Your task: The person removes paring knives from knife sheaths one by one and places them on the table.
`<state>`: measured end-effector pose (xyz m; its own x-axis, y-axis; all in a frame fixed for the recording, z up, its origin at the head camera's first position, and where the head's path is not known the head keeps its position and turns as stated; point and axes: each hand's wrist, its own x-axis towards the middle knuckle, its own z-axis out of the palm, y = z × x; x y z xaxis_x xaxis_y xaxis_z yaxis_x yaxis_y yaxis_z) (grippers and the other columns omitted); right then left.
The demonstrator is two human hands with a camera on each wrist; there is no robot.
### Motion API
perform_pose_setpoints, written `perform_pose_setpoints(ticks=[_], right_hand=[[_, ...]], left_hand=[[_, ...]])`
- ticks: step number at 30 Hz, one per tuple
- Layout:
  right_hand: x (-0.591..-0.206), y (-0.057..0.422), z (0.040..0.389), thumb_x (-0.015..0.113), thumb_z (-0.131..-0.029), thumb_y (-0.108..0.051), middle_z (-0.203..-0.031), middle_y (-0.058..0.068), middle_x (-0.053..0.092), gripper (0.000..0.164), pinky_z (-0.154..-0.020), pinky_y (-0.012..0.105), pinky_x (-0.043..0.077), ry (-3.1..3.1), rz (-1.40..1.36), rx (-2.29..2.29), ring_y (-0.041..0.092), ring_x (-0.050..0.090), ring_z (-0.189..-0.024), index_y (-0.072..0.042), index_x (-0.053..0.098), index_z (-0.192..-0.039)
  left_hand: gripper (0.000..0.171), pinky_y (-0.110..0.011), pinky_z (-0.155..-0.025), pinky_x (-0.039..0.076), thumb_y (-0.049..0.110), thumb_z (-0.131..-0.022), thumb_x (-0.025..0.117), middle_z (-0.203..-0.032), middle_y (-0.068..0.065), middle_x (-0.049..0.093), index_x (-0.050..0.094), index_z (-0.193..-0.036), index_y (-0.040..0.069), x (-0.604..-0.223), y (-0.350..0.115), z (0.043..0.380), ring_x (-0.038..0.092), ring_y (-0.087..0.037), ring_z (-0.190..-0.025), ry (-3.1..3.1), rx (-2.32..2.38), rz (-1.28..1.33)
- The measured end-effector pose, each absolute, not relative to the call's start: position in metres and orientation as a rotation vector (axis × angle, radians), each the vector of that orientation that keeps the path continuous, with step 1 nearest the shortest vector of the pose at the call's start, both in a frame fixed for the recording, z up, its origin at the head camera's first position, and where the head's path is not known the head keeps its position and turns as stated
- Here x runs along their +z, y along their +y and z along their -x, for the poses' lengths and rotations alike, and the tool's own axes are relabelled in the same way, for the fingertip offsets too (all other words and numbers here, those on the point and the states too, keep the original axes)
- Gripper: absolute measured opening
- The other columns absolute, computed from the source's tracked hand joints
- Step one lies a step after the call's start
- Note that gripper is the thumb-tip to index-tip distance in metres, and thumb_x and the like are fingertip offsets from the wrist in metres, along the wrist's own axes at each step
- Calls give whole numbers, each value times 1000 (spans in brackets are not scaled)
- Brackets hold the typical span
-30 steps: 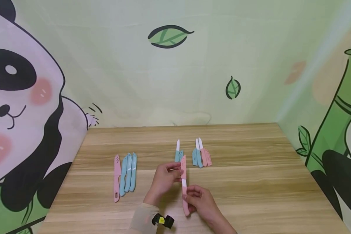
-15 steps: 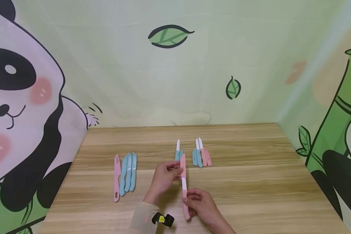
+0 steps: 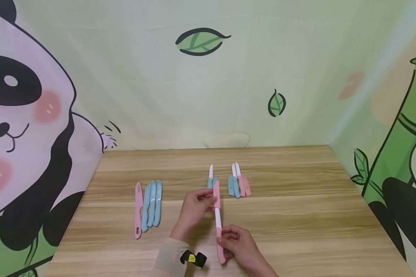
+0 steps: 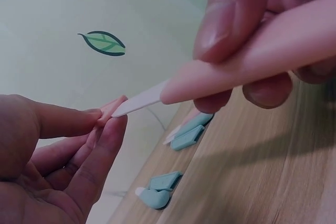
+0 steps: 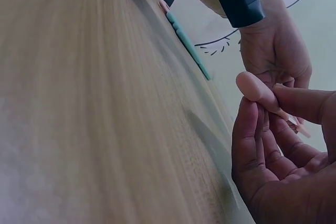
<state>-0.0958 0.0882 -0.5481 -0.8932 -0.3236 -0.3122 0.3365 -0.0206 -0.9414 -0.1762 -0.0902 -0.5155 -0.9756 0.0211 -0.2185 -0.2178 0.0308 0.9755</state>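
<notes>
A pink paring knife [image 3: 220, 246] is held lengthwise above the table, its white blade [image 3: 218, 218] partly bared below a pink sheath [image 3: 216, 196]. My left hand [image 3: 194, 209] pinches the sheath between thumb and fingers. Lower down, my right hand [image 3: 242, 246] grips the pink handle with thumb and curled fingers. In the left wrist view the blade tip lies at the mouth of the sheath [image 4: 111, 109]; whether it is still inside, I cannot tell. Just beyond my left hand lies a bare-bladed blue knife [image 3: 210, 177] beside its blue sheath [image 3: 215, 182], both partly hidden.
On the left of the wooden table [image 3: 298, 223] lie a larger pink sheathed knife [image 3: 138, 211] and several blue sheathed knives [image 3: 152, 204]. Farther back, right of centre, a blue knife [image 3: 235, 184] and a pink knife [image 3: 240, 182] lie unsheathed with their sheaths.
My right hand has moved down towards me with the knife, and more white blade shows below the sheath. My left hand and the sheath have shifted slightly upward.
</notes>
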Motion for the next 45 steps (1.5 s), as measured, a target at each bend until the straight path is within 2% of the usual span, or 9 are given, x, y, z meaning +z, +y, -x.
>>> perform_pose_setpoints(ticks=[6,12,23,29,34,45], right_hand=[[-549,88,94,74,-92,-6,-88,0,69,33,-60,26,59,1800,21,-1940,11,66,-70,11,62,-116],[-548,88,93,74,-92,-6,-89,1,69,33,-60,26,60,1793,55,-1925,11,66,-70,13,61,-116],[-550,88,93,75,-91,-6,-90,2,70,32,-62,27,60,1774,40,-1896,12,67,-73,9,63,-117],[-551,89,94,77,-83,2,-98,5,72,44,-70,27,62,1752,34,-1882,13,68,-85,9,62,-124],[-552,87,97,77,-80,5,-108,11,74,55,-78,23,61,1836,60,-1879,14,68,-92,12,61,-132],[-547,63,117,71,-91,0,-116,24,72,50,-79,24,62,2006,73,-1868,18,71,-99,12,58,-138]], left_hand=[[31,-32,-78,65,2,-97,68,-109,-16,69,70,-128,-2,-514,-93,179,69,-15,-83,2123,2094,233],[32,-33,-78,66,-4,-96,66,-107,-18,69,67,-128,-7,-515,-97,182,71,-15,-83,2084,2151,236],[33,-35,-79,66,-2,-97,64,-106,-18,68,66,-130,-6,-520,-102,182,73,-17,-82,2083,2160,227],[34,-42,-78,66,6,-101,63,-106,-18,70,64,-135,3,-526,-117,178,74,-24,-85,2163,2074,286],[36,-40,-70,66,8,-102,61,-101,-19,72,61,-139,4,-531,-132,176,76,-28,-76,2259,1982,351],[39,-31,-60,61,4,-100,60,-97,-17,71,61,-138,0,-539,-147,173,71,-18,-66,2461,1806,435]])
